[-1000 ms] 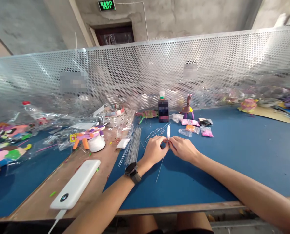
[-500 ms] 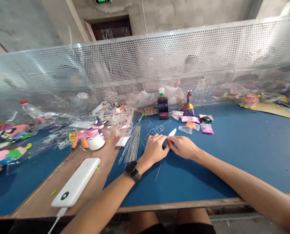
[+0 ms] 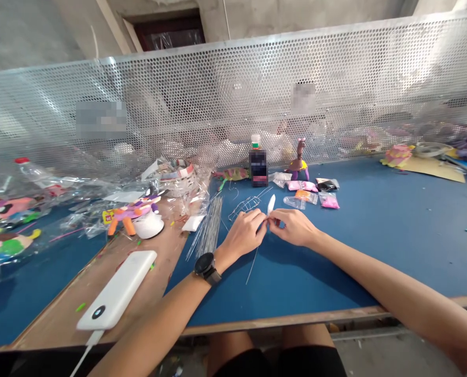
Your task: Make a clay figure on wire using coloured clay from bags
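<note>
My left hand (image 3: pixel 246 231) and my right hand (image 3: pixel 293 226) meet above the blue table, fingertips pinched together. Between them stands a slim, pointed piece of white clay (image 3: pixel 271 203), its lower end hidden by the fingers. A thin metal wire (image 3: pixel 251 266) runs down toward me from under my left hand, which pinches it. My right thumb and fingers close on the base of the white clay. Just beyond my left hand lies a bent wire frame (image 3: pixel 245 206). Left of it is a bundle of straight wires (image 3: pixel 210 228).
Small bags of coloured clay (image 3: pixel 302 186) lie beyond my hands, near a dark bottle (image 3: pixel 259 170) and a clay figure (image 3: pixel 298 162). A white power bank (image 3: pixel 117 290) with a cable rests at left. A perforated metal screen (image 3: pixel 217 99) closes off the back.
The white clay piece has turned from leaning right to nearly upright. Both hands stay pinched together, and the whole view has shifted slightly.
</note>
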Available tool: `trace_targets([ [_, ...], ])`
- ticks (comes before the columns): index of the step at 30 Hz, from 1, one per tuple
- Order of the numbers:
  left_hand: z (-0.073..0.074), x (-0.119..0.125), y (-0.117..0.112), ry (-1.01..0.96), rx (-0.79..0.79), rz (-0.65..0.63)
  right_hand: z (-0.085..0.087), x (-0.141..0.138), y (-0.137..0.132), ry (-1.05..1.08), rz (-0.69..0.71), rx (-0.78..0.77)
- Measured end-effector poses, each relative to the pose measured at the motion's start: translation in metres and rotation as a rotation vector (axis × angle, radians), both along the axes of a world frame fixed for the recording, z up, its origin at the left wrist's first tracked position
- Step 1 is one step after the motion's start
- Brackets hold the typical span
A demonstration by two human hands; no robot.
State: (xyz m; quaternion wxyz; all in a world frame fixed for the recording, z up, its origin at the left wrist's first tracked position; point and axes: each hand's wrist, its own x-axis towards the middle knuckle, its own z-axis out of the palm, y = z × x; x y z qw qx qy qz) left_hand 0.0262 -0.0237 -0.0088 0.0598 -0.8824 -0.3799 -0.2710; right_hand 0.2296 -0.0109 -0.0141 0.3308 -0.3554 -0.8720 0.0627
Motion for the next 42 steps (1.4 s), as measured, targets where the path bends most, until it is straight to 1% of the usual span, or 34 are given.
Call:
trace_targets([
  [3,0.0,-0.001,0.002,-0.02,-0.005,-0.048,0.002,0.001,-0.001,-0.021,0.022,0.015],
  [6,0.0,-0.001,0.004,-0.065,-0.028,-0.06,0.003,-0.001,-0.002,-0.031,0.007,0.015],
  [11,0.0,-0.001,0.01,-0.136,-0.056,-0.036,0.001,-0.005,0.001,-0.046,-0.085,0.027],
  [15,-0.001,-0.002,0.015,-0.241,-0.07,0.009,0.004,-0.002,0.006,-0.04,-0.164,0.061],
  [18,0.0,-0.003,0.015,-0.251,-0.081,0.02,0.007,0.002,0.007,-0.011,-0.183,0.064],
  [20,0.0,-0.003,0.013,-0.244,-0.086,0.034,0.007,0.002,0.006,0.025,-0.171,0.04],
  [23,-0.001,-0.003,0.011,-0.221,-0.073,0.039,0.003,0.001,0.005,0.097,-0.111,-0.039],
  [26,-0.002,-0.002,0.009,-0.185,-0.055,0.021,-0.002,-0.002,0.007,0.214,-0.094,-0.128],
  [29,-0.004,0.001,0.008,-0.197,-0.045,0.027,-0.004,-0.005,0.008,0.347,-0.092,-0.173],
  [32,-0.004,0.002,0.008,-0.276,-0.061,0.032,-0.004,-0.005,0.007,0.411,-0.066,-0.181],
  [36,-0.005,-0.003,0.012,-0.461,-0.138,-0.029,-0.003,-0.002,0.007,0.425,-0.073,-0.21],
  [39,-0.008,-0.009,0.02,-0.667,-0.237,0.048,-0.004,0.001,0.01,0.46,-0.056,-0.27],
  [41,-0.012,-0.012,0.025,-0.77,-0.355,0.098,-0.004,0.001,0.011,0.49,-0.024,-0.326],
  [42,-0.013,-0.012,0.027,-0.805,-0.421,0.103,-0.004,0.001,0.011,0.501,-0.009,-0.352],
])
